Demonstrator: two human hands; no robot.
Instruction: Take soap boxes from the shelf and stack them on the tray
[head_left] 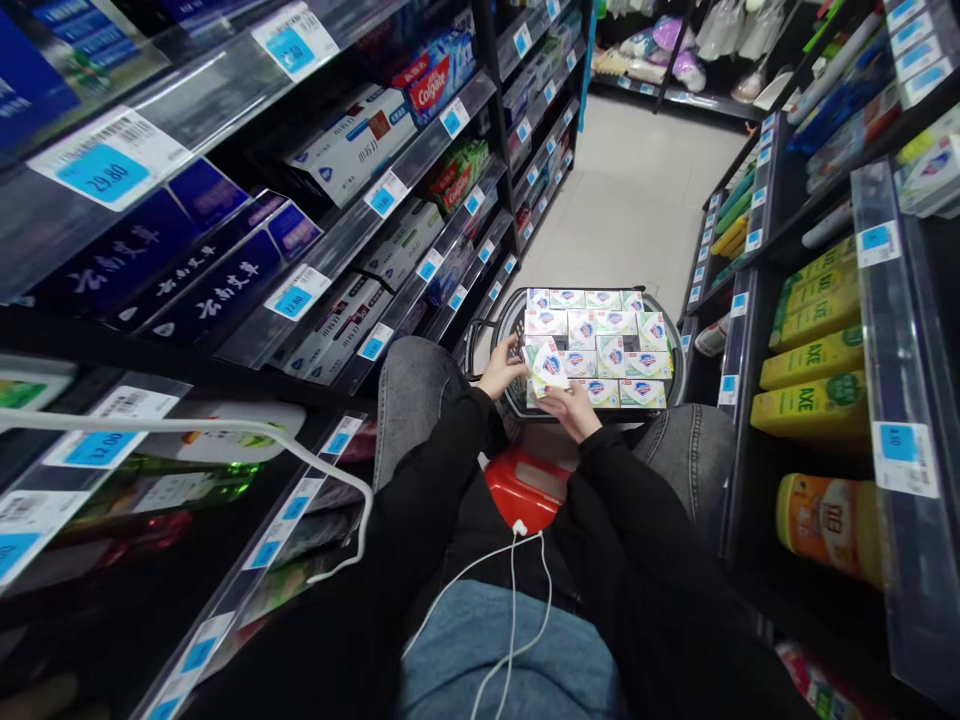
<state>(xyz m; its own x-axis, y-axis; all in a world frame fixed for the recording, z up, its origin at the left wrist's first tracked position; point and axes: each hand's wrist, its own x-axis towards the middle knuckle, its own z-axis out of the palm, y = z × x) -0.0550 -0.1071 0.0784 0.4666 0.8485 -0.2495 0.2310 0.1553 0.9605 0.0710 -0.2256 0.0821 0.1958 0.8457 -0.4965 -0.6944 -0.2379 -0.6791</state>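
A dark shopping basket (670, 335) stands on the floor in front of my knees, packed with several small white soap boxes (611, 345) bearing a blue and red shield mark. One soap box (550, 368) is lifted at the basket's near left corner. My left hand (501, 372) touches its left side at the basket rim. From below, my right hand (574, 410) grips the same box. Both arms wear black sleeves.
I sit on a red stool (525, 487) in a narrow shop aisle. Left shelves hold toothpaste boxes (431, 75) and blue cartons (217, 290) with price tags. Right shelves carry yellow bottles (814, 400). Pale floor (637, 200) runs ahead. A white cable (510, 600) hangs over my lap.
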